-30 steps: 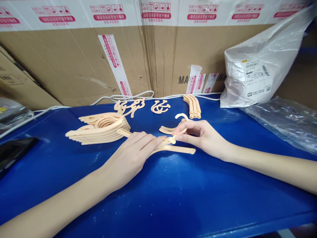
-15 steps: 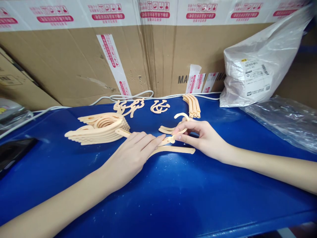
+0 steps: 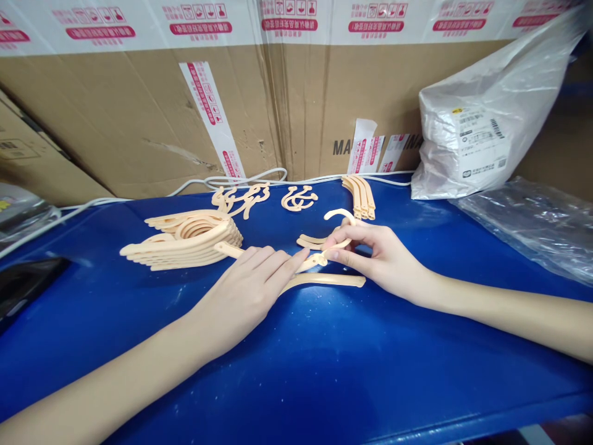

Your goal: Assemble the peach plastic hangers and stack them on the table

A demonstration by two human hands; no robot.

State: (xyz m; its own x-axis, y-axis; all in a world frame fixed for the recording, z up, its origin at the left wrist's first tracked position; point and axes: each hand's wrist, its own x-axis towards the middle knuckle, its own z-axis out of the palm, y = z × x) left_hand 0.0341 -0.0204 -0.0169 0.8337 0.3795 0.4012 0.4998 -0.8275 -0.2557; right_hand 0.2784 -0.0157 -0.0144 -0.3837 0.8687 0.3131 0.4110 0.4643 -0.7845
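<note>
My left hand [image 3: 257, 281] is closed over a beige plastic hanger arm [image 3: 227, 249], whose far end sticks out to the left of the knuckles. Between the thumb and fingers of my right hand [image 3: 370, 247] is a beige hanger hook [image 3: 340, 214], its curve rising above the fingertips. The base of the hook meets the hanger pieces at a joint [image 3: 319, 259] between both hands; exactly how they fit there is too small to tell. Another curved hanger arm [image 3: 328, 280] lies just below, partly under my left hand. Loose arms [image 3: 310, 241] lie behind the joint, partly hidden by my right fingers.
A stack of hanger pieces [image 3: 185, 241] lies at left. Hooks [image 3: 241, 199] and more hooks [image 3: 299, 198] sit at the back, beside a bundle of arms [image 3: 359, 198]. A white cable [image 3: 194, 183], cardboard box [image 3: 301, 105], plastic bag [image 3: 482, 123] and dark phone-like object [image 3: 30, 290] surround the blue table [image 3: 324, 383].
Both hands stay nearly in place on the same pieces. The hook in my right hand has tilted very slightly to the left.
</note>
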